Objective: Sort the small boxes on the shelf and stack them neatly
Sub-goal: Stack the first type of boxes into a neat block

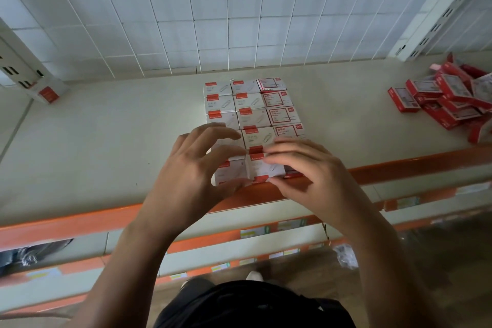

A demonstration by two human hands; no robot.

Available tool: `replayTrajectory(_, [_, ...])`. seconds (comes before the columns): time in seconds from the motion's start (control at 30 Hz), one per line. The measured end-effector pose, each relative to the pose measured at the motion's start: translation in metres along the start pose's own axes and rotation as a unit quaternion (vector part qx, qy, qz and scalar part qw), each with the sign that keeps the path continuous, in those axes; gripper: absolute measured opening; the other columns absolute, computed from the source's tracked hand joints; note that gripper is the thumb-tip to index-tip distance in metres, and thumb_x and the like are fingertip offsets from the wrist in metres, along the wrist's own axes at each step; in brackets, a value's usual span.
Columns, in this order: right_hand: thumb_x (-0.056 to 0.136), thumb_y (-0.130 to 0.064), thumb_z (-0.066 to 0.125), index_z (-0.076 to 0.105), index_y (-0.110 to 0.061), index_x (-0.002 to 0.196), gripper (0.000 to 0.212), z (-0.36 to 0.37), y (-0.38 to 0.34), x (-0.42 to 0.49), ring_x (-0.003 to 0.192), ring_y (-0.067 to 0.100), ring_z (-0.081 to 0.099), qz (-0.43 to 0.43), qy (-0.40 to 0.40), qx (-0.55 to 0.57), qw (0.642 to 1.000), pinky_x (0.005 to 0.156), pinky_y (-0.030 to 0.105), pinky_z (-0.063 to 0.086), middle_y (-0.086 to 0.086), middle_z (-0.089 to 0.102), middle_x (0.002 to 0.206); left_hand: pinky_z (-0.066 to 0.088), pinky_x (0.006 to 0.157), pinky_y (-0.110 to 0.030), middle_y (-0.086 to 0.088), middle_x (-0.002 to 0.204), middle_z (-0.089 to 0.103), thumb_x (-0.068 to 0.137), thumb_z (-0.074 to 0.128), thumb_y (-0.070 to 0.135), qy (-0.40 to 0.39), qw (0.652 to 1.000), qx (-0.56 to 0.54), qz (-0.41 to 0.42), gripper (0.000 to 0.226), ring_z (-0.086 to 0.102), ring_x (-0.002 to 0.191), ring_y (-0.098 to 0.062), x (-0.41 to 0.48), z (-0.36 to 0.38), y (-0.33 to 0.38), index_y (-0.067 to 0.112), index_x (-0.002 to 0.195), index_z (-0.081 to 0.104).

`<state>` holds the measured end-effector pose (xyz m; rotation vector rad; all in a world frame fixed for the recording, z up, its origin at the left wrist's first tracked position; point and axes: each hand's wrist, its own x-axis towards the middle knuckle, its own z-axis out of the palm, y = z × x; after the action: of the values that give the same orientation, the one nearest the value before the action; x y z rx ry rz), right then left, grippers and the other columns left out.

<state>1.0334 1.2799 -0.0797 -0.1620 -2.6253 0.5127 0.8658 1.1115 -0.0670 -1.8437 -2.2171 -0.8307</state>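
Here, grips the front white box (262, 168) in the right hand (306, 170), cups its neighbour box (227, 172) with the left hand (202, 165), at the shelf (106, 146) lip. Just beyond the fingers, neat box rows (250, 112); far right of them, loose red boxes (452, 98). Reads partly "Comix" on the red band.

- A single camera rides on the person's head, facing forward and steeply down over the shelf (106, 141).
- It sits near: the left hand (191, 168), right hand (308, 176) and boxes (250, 114) fill mid-frame.
- Its wide lens bends the back grid (213, 8) above; floor (300, 269) shows below.
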Motion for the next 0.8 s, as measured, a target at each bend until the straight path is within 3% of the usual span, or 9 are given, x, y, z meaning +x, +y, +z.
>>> replayTrajectory(0.13, [0.089, -0.032, 0.063, 0.069, -0.012, 0.117, 0.035, 0.000, 0.005, 0.002, 0.128, 0.016, 0.053, -0.011, 0.003, -0.001, 1.000, 0.106, 0.042, 0.046, 0.001, 0.065, 0.126, 0.041, 0.094, -0.042, -0.005, 0.127, 0.060, 0.080, 0.070, 0.038, 0.004, 1.000, 0.002, 0.007, 0.035, 0.051, 0.125, -0.029, 0.002, 0.005, 0.002, 0.019, 0.108, 0.070])
replayTrajectory(0.3, [0.089, -0.027, 0.062, 0.072, -0.012, 0.112, 0.029, -0.004, 0.010, 0.007, 0.125, 0.017, 0.053, -0.008, -0.012, 0.015, 1.000, 0.100, 0.043, 0.050, 0.002, 0.062, 0.128, 0.045, 0.092, -0.041, -0.003, 0.122, 0.063, 0.078, 0.079, 0.029, 0.002, 1.000, -0.002, 0.013, 0.026, 0.056, 0.119, -0.025, 0.004, 0.011, 0.004, 0.019, 0.101, 0.073])
replayTrajectory(0.7, [0.087, -0.046, 0.064, 0.072, -0.013, 0.111, 0.042, -0.014, 0.019, 0.013, 0.120, 0.018, 0.053, -0.003, -0.022, 0.026, 0.999, 0.097, 0.041, 0.049, -0.001, 0.062, 0.121, 0.044, 0.093, -0.037, 0.007, 0.125, 0.061, 0.085, 0.061, 0.049, -0.028, 0.999, -0.028, 0.016, 0.034, 0.054, 0.121, -0.018, 0.010, 0.013, 0.003, 0.023, 0.105, 0.067])
replayTrajectory(0.8, [0.091, -0.045, 0.062, 0.073, -0.010, 0.108, 0.041, -0.014, 0.010, 0.024, 0.114, 0.017, 0.056, -0.002, 0.007, 0.040, 0.999, 0.094, 0.037, 0.049, 0.001, 0.064, 0.116, 0.044, 0.090, -0.035, 0.006, 0.121, 0.062, 0.089, 0.063, 0.043, 0.008, 0.998, -0.069, -0.006, 0.030, 0.058, 0.115, -0.016, 0.007, 0.005, -0.002, 0.019, 0.105, 0.069])
